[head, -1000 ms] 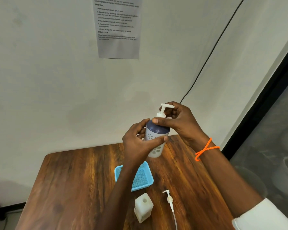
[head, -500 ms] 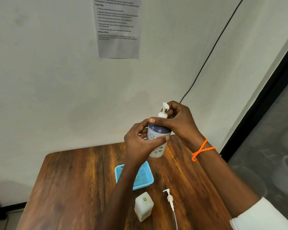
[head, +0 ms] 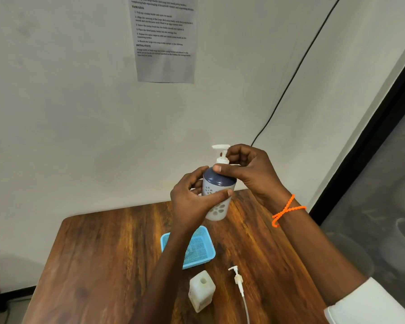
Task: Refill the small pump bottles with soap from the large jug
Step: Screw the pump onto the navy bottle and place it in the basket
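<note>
Navy-shouldered and white-bodied, the pump bottle (head: 216, 197) was held in the air just above the far edge of the wooden table (head: 108, 265), over the blue basket (head: 198, 252). What worried me was the twisting: if the collar let go suddenly, the bottle could slip from the left hand (head: 192, 202) and drop into the basket, or the pump's long tube could flick soap about as it came free. The left hand was wrapped round the bottle's body, thumb across the front. The right hand (head: 248, 174) curled over the top, thumb pressed on the dark shoulder and fingers behind the white pump head (head: 221, 152); whether they truly pinched the collar I couldn't quite see. Nearer than the basket stood an open square bottle (head: 201, 289), with a loose pump (head: 239, 280) lying beside it.
</note>
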